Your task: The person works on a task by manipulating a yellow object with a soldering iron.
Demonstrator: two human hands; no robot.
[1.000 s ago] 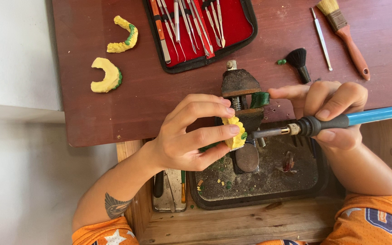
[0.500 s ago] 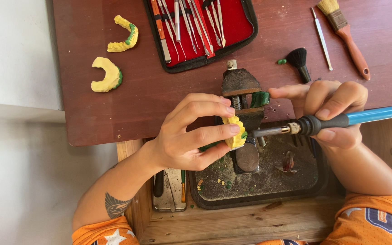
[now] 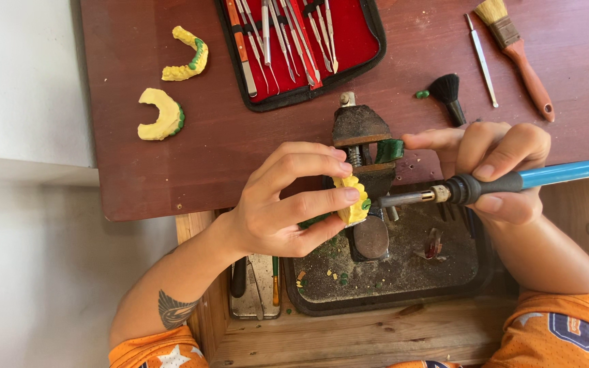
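The left hand pinched a small yellow plaster dental cast, ridged with teeth and flecked green, above the dark debris tray just beside the bench vise. The right hand gripped a blue-handled heated wax tool, its metal tip touching the cast.

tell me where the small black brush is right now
In the head view the small black brush lies on the brown table, upper right of centre, between the red tool case and the thin metal pick, just above the right hand.
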